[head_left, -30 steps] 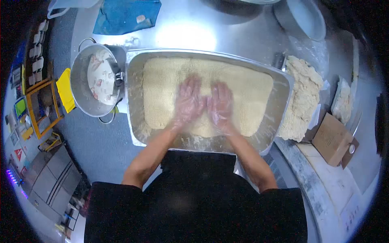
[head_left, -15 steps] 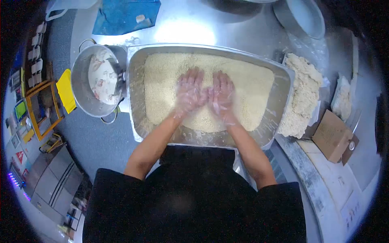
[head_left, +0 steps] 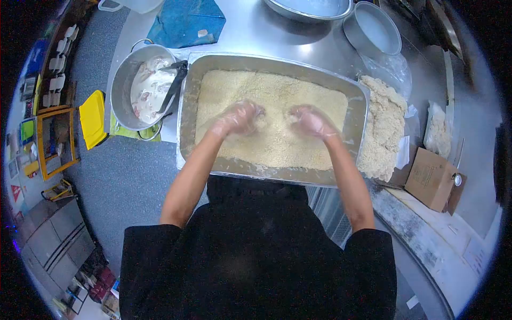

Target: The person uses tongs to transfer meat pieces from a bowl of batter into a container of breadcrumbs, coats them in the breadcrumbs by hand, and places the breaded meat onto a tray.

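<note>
A deep metal pan holds a wide bed of pale breadcrumbs. Both hands wear clear plastic gloves and are down in the crumbs. My left hand is left of the middle, its fingers curled inward around some breadcrumbs. Facing it across a short gap, my right hand has its fingers curled round crumbs as well. The fingertips are partly hidden and slightly blurred. Left of the pan stands a metal pot with white batter and pieces in it; black-handled tongs rest across its rim.
A heap of crumbs on plastic lies right of the pan. Metal bowls and a round tin stand behind, with a blue cloth at back left. A cardboard box is at right, a yellow lid at left.
My hands were side by side, flat on the crumbs with fingers extended. Now they have moved apart and their fingers are curled in. The head view has shifted slightly.
</note>
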The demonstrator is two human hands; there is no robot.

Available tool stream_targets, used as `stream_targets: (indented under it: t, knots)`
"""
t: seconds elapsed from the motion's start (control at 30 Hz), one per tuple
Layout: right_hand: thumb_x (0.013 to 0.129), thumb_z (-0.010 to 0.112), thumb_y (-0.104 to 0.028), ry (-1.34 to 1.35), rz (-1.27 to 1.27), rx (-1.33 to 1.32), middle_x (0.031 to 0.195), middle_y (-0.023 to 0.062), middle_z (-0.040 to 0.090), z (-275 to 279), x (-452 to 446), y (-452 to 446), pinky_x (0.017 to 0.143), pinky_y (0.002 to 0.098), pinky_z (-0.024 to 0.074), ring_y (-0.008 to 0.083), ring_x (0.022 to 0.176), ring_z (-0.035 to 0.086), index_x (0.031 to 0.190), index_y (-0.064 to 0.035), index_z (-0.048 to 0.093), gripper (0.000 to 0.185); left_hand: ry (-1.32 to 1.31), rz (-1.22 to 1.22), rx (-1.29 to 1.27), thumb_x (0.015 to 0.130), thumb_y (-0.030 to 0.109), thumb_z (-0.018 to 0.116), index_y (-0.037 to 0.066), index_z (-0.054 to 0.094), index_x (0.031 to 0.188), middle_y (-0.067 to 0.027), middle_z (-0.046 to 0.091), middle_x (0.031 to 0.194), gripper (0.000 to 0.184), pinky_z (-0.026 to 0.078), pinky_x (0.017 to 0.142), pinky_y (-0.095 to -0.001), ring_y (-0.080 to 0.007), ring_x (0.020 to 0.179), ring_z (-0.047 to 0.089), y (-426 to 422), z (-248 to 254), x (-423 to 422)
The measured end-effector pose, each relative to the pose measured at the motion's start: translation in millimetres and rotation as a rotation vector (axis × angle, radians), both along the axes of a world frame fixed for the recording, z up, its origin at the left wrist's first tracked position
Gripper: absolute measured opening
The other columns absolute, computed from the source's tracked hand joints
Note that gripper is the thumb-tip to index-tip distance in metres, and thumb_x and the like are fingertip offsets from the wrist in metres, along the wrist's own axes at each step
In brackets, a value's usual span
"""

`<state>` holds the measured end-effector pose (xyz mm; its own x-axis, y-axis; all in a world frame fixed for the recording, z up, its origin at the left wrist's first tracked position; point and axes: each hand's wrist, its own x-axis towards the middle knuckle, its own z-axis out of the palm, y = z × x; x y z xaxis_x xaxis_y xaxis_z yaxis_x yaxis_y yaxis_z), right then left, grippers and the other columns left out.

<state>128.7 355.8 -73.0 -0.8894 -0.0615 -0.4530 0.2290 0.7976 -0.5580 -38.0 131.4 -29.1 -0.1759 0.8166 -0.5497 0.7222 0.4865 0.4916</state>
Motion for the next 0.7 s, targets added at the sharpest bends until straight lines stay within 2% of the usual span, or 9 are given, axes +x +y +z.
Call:
stream_targets:
  t: [0.13, 0.27, 0.37, 0.43, 0.5, 0.57, 0.6, 0.67, 0.7]
  knots:
    - [0.086, 0.071, -0.027, 0.040, -0.059, 0.126, 0.125, 0.0161, 0.068, 102.3, 1.9, -9.6, 0.104, 0.0406, 0.0488, 0.0311, 0.116, 0.064, 0.125, -0.0096, 0.067, 0.043, 0.075, 0.065, 0.237, 0.075, 0.016, 0.077, 0.007, 0.067, 0.121, -0.0171, 0.068, 0.119, 0.048, 0.050, 0.101, -0.0425, -0.0347, 0.113, 0.063, -4.4, 52.2, 7.0]
    - [0.089, 0.069, -0.026, 0.321, -0.078, 0.327, 0.120, 0.0169, 0.068, 142.1, 11.8, -16.8, 0.101, 0.0414, 0.0514, 0.0301, 0.112, 0.066, 0.124, -0.0094, 0.067, 0.039, 0.300, 0.077, 0.521, 0.084, 0.012, 0.067, 0.005, 0.066, 0.111, -0.0169, 0.066, 0.103, 0.028, 0.053, 0.091, -0.0442, -0.0353, 0.101, 0.065, -0.2, 82.8, 4.6]
    - [0.090, 0.067, -0.021, 0.092, -0.213, 0.350, 0.117, 0.0161, 0.067, 189.3, -4.4, -47.3, 0.098, 0.0416, 0.0531, 0.0307, 0.110, 0.066, 0.124, -0.0094, 0.065, 0.035, 0.425, 0.138, 0.627, 0.090, 0.013, 0.061, 0.004, 0.065, 0.101, -0.0165, 0.064, 0.093, 0.015, 0.054, 0.084, -0.0435, -0.0345, 0.092, 0.066, -0.8, 94.6, 17.9]
    - [0.089, 0.068, -0.016, 0.472, -0.016, 0.575, 0.114, 0.0171, 0.067, 98.8, 35.1, -54.7, 0.093, 0.0422, 0.0546, 0.0311, 0.105, 0.067, 0.120, -0.0084, 0.065, 0.032, 0.474, 0.151, 0.568, 0.089, 0.012, 0.060, 0.005, 0.065, 0.103, -0.0160, 0.065, 0.094, 0.016, 0.054, 0.084, -0.0410, -0.0334, 0.093, 0.066, -9.0, 66.4, 38.2]
    - [0.090, 0.067, -0.013, 0.493, 0.021, 0.497, 0.114, 0.0181, 0.066, 71.6, 58.3, -63.9, 0.090, 0.0425, 0.0551, 0.0317, 0.103, 0.067, 0.119, -0.0064, 0.064, 0.030, 0.362, 0.087, 0.328, 0.086, 0.007, 0.059, 0.003, 0.065, 0.108, -0.0180, 0.066, 0.096, 0.023, 0.055, 0.084, -0.0465, -0.0355, 0.092, 0.067, -39.4, 32.1, 72.4]
    - [0.092, 0.063, -0.014, 0.153, -0.097, 0.116, 0.115, 0.0189, 0.065, 81.7, 77.3, -81.1, 0.089, 0.0425, 0.0549, 0.0327, 0.103, 0.066, 0.120, -0.0032, 0.063, 0.030, 0.165, 0.082, 0.349, 0.087, 0.014, 0.060, 0.000, 0.067, 0.105, -0.0231, 0.069, 0.099, 0.023, 0.056, 0.080, -0.0481, -0.0379, 0.090, 0.069, -74.5, 7.6, 92.3]
    - [0.092, 0.062, -0.014, 0.178, -0.243, 0.056, 0.115, 0.0200, 0.064, 80.8, 82.7, -81.2, 0.089, 0.0428, 0.0547, 0.0338, 0.103, 0.065, 0.120, -0.0001, 0.062, 0.031, 0.208, 0.165, 0.290, 0.087, 0.017, 0.060, -0.001, 0.067, 0.106, -0.0244, 0.069, 0.101, 0.026, 0.056, 0.080, -0.0480, -0.0385, 0.091, 0.069, -81.3, 3.7, 88.4]
    - [0.091, 0.061, -0.015, 0.168, -0.345, 0.097, 0.122, 0.0235, 0.061, 56.3, 106.3, -72.6, 0.096, 0.0443, 0.0505, 0.0369, 0.110, 0.062, 0.125, 0.0055, 0.056, 0.040, 0.291, 0.328, 0.166, 0.088, 0.024, 0.061, -0.002, 0.068, 0.107, -0.0270, 0.069, 0.105, 0.033, 0.057, 0.079, -0.0479, -0.0398, 0.092, 0.070, -92.5, 0.1, 85.3]
    - [0.091, 0.060, -0.016, 0.121, -0.312, 0.171, 0.125, 0.0253, 0.060, 30.2, 121.7, -68.1, 0.099, 0.0451, 0.0485, 0.0385, 0.113, 0.060, 0.127, 0.0084, 0.053, 0.044, 0.184, 0.304, -0.011, 0.086, 0.024, 0.063, -0.002, 0.067, 0.108, -0.0260, 0.070, 0.104, 0.035, 0.056, 0.083, -0.0480, -0.0392, 0.095, 0.069, -89.8, 0.8, 78.0]
